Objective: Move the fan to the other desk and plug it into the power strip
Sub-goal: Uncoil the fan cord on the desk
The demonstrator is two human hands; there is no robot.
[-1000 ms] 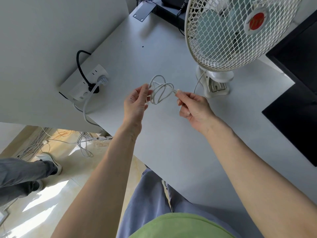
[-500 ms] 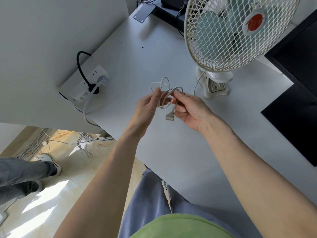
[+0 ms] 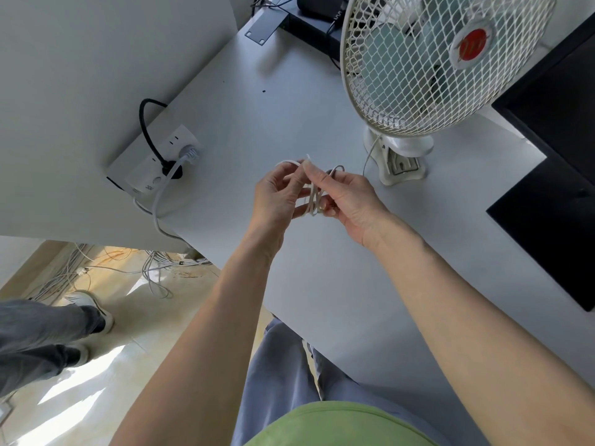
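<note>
A white mesh-caged fan [image 3: 428, 62] with a red hub stands on its white base [image 3: 401, 162] at the right of the grey desk [image 3: 277, 101]. Its thin white cord [image 3: 312, 201] is bunched in loops just above the desk. My left hand [image 3: 277, 194] and my right hand [image 3: 344, 194] are close together, both pinching those loops. The plug is hidden among my fingers. A white power strip [image 3: 154, 162] lies at the desk's left edge, with a black plug and a grey plug in it.
A black monitor [image 3: 553, 188] fills the right side. Dark network gear [image 3: 309, 17] with cables sits at the far end of the desk. Below the desk's left edge, loose cables [image 3: 96, 268] lie on the floor beside another person's legs and shoes [image 3: 48, 329].
My hands have come together over the cord bundle. The plug that dangled below my right hand half a second ago is now out of sight among my fingers.
</note>
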